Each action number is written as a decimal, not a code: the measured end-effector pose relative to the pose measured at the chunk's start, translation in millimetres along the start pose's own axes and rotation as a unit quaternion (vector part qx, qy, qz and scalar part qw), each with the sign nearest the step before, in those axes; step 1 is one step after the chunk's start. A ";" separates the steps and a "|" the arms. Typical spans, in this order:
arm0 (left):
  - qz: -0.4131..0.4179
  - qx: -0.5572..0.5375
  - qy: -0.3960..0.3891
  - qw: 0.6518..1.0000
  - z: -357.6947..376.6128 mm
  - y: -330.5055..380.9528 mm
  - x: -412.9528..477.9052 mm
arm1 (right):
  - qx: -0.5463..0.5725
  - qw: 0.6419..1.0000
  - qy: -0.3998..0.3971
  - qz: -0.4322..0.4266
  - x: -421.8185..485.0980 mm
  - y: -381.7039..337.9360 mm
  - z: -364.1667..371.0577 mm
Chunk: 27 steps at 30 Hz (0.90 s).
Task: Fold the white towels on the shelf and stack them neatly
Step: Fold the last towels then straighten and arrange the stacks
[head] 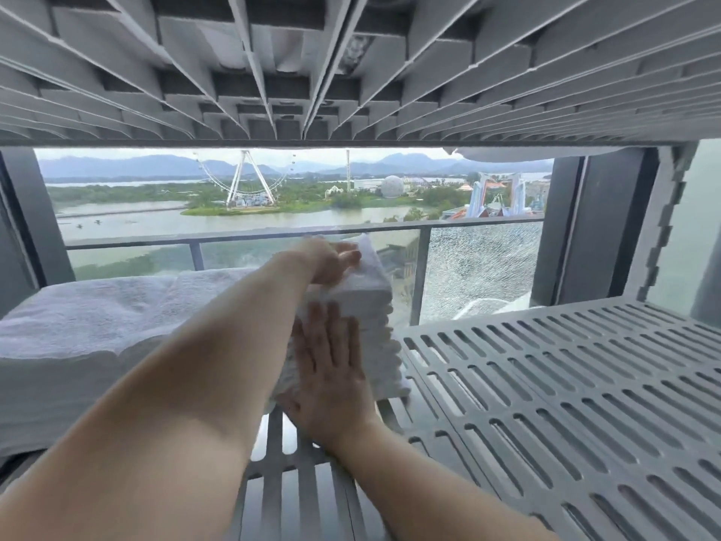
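I am looking into the shelf (pixel 546 384), a grey plastic deck with rows of rounded slots, and it is carrying two lots of white towels. The stack (pixel 374 298) of small folded towels is standing near the middle of the shelf, a little back from the front edge, with its layered fold edges showing as a ribbed column on its right side. The left hand (pixel 331 263) is lying across the top of the stack with fingers stretched out and curling round nothing, though it is blurred. The right hand (pixel 331 376) is pressing flat against the stack's near face, fingers straight and close together, palm on the terry cloth, gripping nothing. A bigger pile (pixel 97 318) of thicker, fluffier towels is filling the left end of the shelf, its folds rounded along the front. I cannot tell whether it is touching the stack, since the left arm is covering the gap. Overhead, the upper shelf (pixel 351 72) is showing its underside, a grid of thin grey ribs. Beyond the back edge, a panel of balcony glass (pixel 483 267) is showing a web of fine cracks.
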<state>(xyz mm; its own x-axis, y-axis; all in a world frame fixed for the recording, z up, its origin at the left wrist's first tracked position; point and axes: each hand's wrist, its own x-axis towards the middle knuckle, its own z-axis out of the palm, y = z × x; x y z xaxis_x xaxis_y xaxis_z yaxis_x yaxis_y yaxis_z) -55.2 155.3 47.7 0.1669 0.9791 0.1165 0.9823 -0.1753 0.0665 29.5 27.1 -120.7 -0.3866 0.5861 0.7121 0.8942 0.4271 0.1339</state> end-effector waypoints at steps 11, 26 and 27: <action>0.021 -0.017 -0.032 0.999 21.1 -2.1 -0.3 | -0.011 0.996 -0.085 0.013 -0.8 9.7 -3.0; -0.022 -0.019 -0.003 1.000 21.7 18.3 -49.5 | 0.085 0.988 -0.132 -0.008 -28.5 8.5 -32.0; -0.020 -0.020 0.006 1.000 23.5 20.8 -58.5 | 0.100 0.987 -0.126 -0.004 -31.6 9.2 -35.4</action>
<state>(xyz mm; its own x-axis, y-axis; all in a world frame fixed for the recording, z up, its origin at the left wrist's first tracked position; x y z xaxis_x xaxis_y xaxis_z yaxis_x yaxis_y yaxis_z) -42.5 96.8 19.0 0.1257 0.9841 0.1254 0.9839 -0.1398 0.1111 57.9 -12.0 -117.6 -0.4597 0.7238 0.5146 0.8381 0.5452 -0.0182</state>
